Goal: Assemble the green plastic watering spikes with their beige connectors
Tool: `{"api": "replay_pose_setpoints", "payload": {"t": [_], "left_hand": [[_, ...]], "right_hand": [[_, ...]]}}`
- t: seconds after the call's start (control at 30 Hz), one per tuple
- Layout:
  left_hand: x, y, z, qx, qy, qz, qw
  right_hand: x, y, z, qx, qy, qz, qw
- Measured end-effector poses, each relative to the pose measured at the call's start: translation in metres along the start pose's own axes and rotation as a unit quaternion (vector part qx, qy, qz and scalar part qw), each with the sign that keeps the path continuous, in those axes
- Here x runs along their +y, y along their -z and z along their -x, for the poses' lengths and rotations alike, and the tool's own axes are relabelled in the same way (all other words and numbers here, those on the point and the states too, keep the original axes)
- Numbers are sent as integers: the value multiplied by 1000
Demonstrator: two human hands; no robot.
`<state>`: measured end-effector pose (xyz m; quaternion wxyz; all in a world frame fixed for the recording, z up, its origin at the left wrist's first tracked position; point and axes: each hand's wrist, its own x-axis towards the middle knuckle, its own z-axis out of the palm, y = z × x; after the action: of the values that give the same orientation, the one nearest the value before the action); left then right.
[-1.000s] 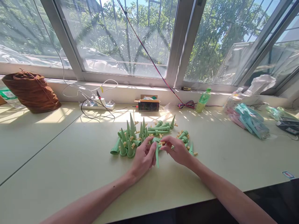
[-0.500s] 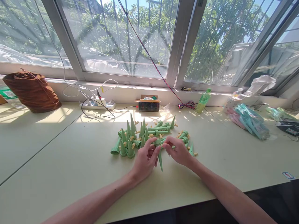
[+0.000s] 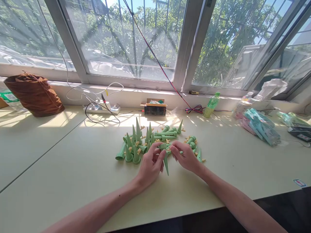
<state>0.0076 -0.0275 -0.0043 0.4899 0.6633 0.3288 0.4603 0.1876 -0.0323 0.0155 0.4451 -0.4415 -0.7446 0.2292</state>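
My left hand (image 3: 152,160) is closed around the collar of a green plastic watering spike (image 3: 166,165), whose tip points down toward me. My right hand (image 3: 182,155) pinches at the small yellow valve (image 3: 169,149) on the side of that same spike; its fingertips partly hide the valve. Behind and beside both hands lies a cluster of similar spikes with yellow valves. Some, like the tall green spike (image 3: 137,129), stand point up, while others, like the green spike at the left edge (image 3: 120,153), lie on their sides.
On the table (image 3: 73,181), a small black box (image 3: 155,110) sits by the window, with a power strip (image 3: 102,108) and cables left of it. A brown cloth bag (image 3: 34,94) stands far left. A green bottle (image 3: 212,105) and plastic packets (image 3: 262,124) are to the right.
The held spike has shifted slightly up and left, its tip a little higher. My right fingers have moved slightly at the valve. The other spikes are unchanged.
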Motion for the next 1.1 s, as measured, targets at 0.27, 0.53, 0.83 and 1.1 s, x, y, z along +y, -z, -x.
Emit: {"api": "replay_pose_setpoints", "payload": {"t": [0.27,0.53,0.83,1.1], "left_hand": [[1,-1,-1,-1,8,12,1000],[1,-1,0,2,1,-13,1000],[7,-1,1,18,-6,-53,998],[6,0,2,8,-36,-85,996]], "right_hand": [[-1,-1,0,3,-11,22,1000],[0,-1,1,-1,-17,19,1000],[-1,-1,-1,17,-1,38,999],[-2,-3,0,16,-32,-2,999]]}}
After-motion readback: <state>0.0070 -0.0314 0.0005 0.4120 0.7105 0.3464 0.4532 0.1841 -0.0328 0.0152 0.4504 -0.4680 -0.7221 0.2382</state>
